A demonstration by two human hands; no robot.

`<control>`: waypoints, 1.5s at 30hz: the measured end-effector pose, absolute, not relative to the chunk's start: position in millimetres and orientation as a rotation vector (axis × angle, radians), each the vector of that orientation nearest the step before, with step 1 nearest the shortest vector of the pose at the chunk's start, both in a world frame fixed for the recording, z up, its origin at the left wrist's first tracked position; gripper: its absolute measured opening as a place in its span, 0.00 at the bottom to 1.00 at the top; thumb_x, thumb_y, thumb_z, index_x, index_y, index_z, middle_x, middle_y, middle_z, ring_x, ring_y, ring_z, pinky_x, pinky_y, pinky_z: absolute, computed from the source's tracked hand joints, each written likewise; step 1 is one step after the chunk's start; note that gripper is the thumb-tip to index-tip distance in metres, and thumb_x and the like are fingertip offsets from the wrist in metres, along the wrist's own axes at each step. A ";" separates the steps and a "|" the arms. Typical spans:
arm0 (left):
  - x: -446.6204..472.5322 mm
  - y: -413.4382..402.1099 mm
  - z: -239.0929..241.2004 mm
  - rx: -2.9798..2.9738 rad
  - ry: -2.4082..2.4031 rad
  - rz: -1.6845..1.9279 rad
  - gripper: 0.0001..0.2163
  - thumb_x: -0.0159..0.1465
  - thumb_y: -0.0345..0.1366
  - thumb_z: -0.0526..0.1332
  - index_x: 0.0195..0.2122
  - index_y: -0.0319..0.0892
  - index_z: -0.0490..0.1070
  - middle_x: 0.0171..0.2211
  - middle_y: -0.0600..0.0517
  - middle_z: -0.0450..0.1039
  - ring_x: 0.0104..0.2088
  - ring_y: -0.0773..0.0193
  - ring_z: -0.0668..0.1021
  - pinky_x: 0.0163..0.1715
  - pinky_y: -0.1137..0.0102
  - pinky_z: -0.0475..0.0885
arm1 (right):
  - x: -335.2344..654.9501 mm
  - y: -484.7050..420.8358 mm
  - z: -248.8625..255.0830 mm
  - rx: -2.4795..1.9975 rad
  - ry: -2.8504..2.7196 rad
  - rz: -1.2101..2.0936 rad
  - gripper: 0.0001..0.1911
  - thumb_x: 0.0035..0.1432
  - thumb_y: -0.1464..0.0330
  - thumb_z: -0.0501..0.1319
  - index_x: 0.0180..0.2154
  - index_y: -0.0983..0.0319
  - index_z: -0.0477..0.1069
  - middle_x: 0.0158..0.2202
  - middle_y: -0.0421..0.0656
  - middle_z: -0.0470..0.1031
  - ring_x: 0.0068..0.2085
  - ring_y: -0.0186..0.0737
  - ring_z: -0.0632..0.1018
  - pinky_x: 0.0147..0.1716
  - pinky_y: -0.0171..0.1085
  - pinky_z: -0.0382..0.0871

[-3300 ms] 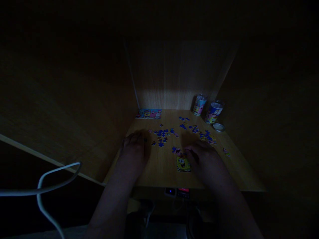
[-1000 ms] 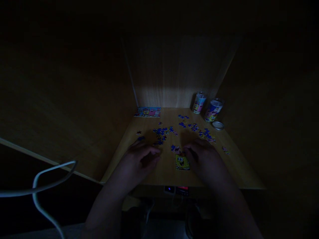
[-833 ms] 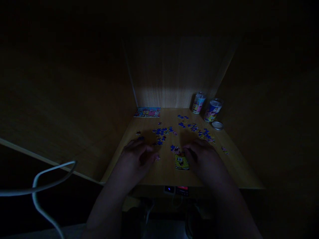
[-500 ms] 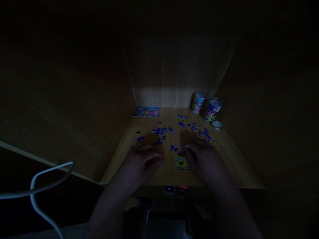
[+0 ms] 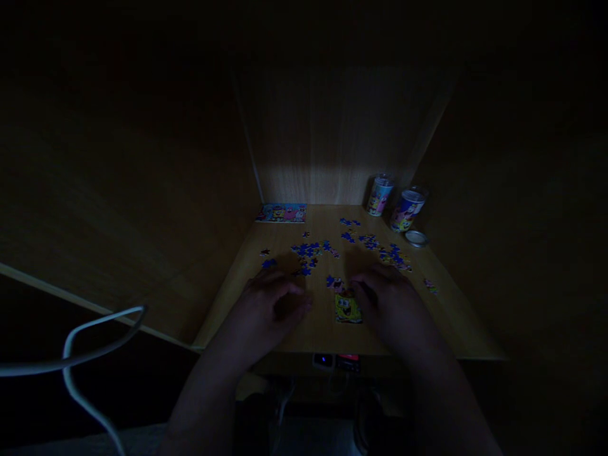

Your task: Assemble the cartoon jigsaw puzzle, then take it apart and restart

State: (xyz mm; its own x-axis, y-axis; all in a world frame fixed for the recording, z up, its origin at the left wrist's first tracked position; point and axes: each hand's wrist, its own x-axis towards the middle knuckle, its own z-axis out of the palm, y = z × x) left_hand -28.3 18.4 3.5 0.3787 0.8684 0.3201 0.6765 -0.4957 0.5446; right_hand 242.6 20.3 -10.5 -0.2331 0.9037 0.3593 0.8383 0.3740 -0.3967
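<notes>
A small joined patch of jigsaw pieces [image 5: 348,309], showing a yellow cartoon face, lies near the table's front. My right hand [image 5: 387,301] rests at its upper right edge, thumb and forefinger closed on a dark reddish jigsaw piece [image 5: 349,293], mostly hidden in the dim light. Just above the patch lies a pink and blue pair of jigsaw pieces [image 5: 335,283]. To the left, my left hand [image 5: 273,304] hovers over or rests on the wood with thumb and fingers apart, nothing between them. Loose blue jigsaw pieces [image 5: 306,250] spread beyond both hands.
A picture card [image 5: 281,213] lies at the back left of the wooden table [image 5: 228,323]. Two printed cans [image 5: 379,196] and a round lid [image 5: 417,239] are at the back right. More pieces [image 5: 394,254] lie right. A white cable [image 5: 71,364] loops at left.
The left thumb and forefinger have shifted slightly. My right hand stays at the yellow patch. The whole view has drifted a little; the pieces look unmoved.
</notes>
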 end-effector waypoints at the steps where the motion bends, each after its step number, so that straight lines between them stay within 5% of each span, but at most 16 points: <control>1: -26.7 18.2 4.4 2.323 1.364 0.819 0.04 0.69 0.37 0.71 0.37 0.48 0.79 0.39 0.54 0.82 0.43 0.56 0.83 0.46 0.59 0.75 | 242.9 20.4 -10.8 -1.491 -2.107 0.160 0.11 0.73 0.70 0.59 0.40 0.58 0.81 0.41 0.46 0.81 0.44 0.48 0.80 0.50 0.48 0.72; 7: -25.2 14.7 7.0 2.337 1.427 0.748 0.15 0.69 0.41 0.71 0.27 0.45 0.70 0.31 0.54 0.77 0.37 0.58 0.80 0.37 0.63 0.71 | 244.1 21.3 -12.6 -1.502 -2.109 0.165 0.11 0.74 0.68 0.60 0.40 0.57 0.81 0.41 0.46 0.81 0.45 0.48 0.80 0.50 0.47 0.72; 15: -40.4 16.7 -0.3 2.186 1.368 0.900 0.05 0.69 0.39 0.69 0.44 0.48 0.77 0.42 0.53 0.83 0.42 0.59 0.83 0.43 0.65 0.77 | 242.8 20.1 -10.6 -1.501 -2.103 0.182 0.11 0.74 0.68 0.60 0.41 0.57 0.82 0.41 0.46 0.81 0.45 0.48 0.80 0.50 0.47 0.72; 33: -14.1 20.1 -2.2 2.255 1.272 0.797 0.03 0.70 0.34 0.71 0.39 0.49 0.80 0.41 0.53 0.83 0.47 0.56 0.82 0.49 0.58 0.76 | 242.8 21.2 -11.2 -1.470 -2.111 0.169 0.12 0.74 0.68 0.59 0.41 0.57 0.82 0.41 0.46 0.82 0.45 0.49 0.80 0.51 0.49 0.72; 40: 9.7 17.7 -5.8 2.133 1.287 0.906 0.05 0.70 0.29 0.68 0.37 0.47 0.78 0.37 0.55 0.83 0.39 0.60 0.83 0.43 0.63 0.78 | 243.5 20.9 -13.1 -1.469 -2.145 0.170 0.11 0.74 0.68 0.60 0.40 0.57 0.81 0.41 0.45 0.82 0.45 0.47 0.79 0.51 0.47 0.71; 45: 7.2 17.9 -0.1 2.006 1.211 0.982 0.09 0.74 0.34 0.64 0.51 0.51 0.82 0.46 0.53 0.87 0.44 0.59 0.87 0.48 0.62 0.81 | 243.1 20.9 -12.4 -1.480 -2.138 0.187 0.10 0.74 0.68 0.60 0.42 0.57 0.82 0.42 0.45 0.82 0.47 0.48 0.80 0.53 0.48 0.71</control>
